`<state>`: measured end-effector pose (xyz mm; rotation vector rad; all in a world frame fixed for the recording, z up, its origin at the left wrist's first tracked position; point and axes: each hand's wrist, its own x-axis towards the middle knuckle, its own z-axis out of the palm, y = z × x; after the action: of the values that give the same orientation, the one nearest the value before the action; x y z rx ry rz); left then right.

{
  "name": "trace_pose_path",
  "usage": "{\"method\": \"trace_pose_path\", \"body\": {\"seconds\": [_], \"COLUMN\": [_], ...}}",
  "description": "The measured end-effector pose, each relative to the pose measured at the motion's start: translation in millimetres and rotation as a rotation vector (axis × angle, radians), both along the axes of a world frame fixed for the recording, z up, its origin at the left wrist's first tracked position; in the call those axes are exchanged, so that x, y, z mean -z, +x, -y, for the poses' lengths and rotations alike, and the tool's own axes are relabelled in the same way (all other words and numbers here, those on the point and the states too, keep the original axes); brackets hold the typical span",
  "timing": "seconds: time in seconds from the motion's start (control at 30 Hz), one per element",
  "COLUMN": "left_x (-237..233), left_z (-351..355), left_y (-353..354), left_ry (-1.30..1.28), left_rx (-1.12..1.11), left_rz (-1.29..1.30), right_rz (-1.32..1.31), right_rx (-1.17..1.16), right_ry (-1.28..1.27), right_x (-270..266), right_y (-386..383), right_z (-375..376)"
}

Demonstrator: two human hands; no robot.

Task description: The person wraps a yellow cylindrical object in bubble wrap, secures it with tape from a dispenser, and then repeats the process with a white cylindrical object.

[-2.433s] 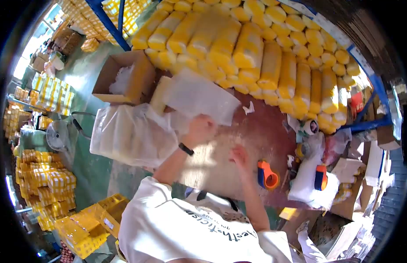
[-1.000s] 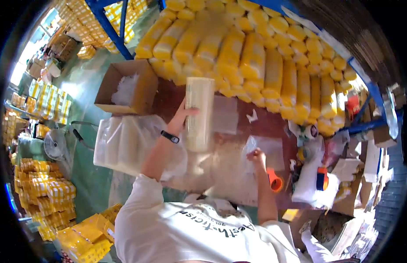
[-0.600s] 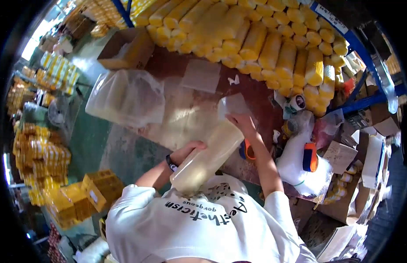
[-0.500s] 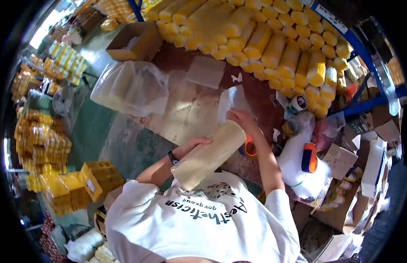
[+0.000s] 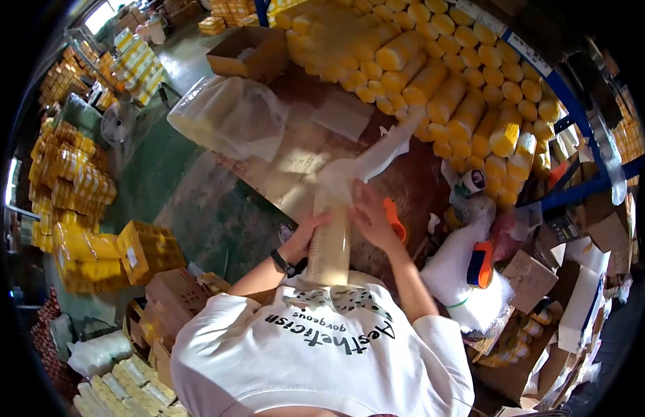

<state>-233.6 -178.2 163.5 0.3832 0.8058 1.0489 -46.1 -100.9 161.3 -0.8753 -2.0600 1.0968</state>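
Note:
A cream-coloured cylindrical roll [image 5: 329,243] stands almost upright in front of my chest. My left hand [image 5: 310,233], with a dark band on the wrist, is closed against its left side. Over the far end of the roll lies a translucent white plastic bag [image 5: 368,163], its loose part flaring up to the right. At the roll's upper right side, my right hand [image 5: 370,217] has its fingers bent on the bag's edge, pressing it to the roll. Part of the fingertips is hard to make out.
Yellow-ended rolls [image 5: 468,90] are piled at the back right. A large clear bag [image 5: 229,121] and an open cardboard box [image 5: 249,55] lie ahead to the left. An orange-and-blue tape dispenser [image 5: 480,264] rests on white plastic [image 5: 468,306] to the right. Yellow-taped cartons [image 5: 90,257] stand left.
The roll has swung from slanted to nearly upright. The plastic bag, beyond the roll before, now covers its far end and billows up. My right hand has moved down beside the roll.

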Motion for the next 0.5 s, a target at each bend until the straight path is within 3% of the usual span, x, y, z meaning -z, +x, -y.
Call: {"method": "trace_pose_path", "body": {"seconds": [0.1,0.17,0.2,0.27,0.3,0.33,0.4,0.5], "left_x": [-17,-12,-24,-55,-52,-51,-76,-105], "left_z": [12,22,23,32,28,13,-13,-17], "left_y": [16,25,19,-7,-18,-26,-31,-28], "left_ry": [0.149,0.277,0.357,0.505,0.592,0.991,1.090,0.786], "left_rx": [-0.215,-0.396,-0.299,-0.091,-0.077,-0.354,-0.698,-0.348], "left_rz": [-0.211,-0.455,-0.627,-0.973,-1.139,-1.338,-1.185,-0.639], "right_rz": [-0.406,-0.419,-0.421,-0.743,-0.818,-0.757,-0.862,-0.790], "right_rx": [0.023,0.206,0.298,0.421,0.403,0.312,0.262,0.111], "right_ry": [-0.408,-0.648,-0.767,-0.994,-0.923,-0.891,-0.893,-0.921], "right_x": [9,5,-3,-43,-40,-43,-15,-24], "right_y": [0,2,1,-8,-7,-3,1,0], "right_z": [28,55,64,81,84,85,94,92]}}
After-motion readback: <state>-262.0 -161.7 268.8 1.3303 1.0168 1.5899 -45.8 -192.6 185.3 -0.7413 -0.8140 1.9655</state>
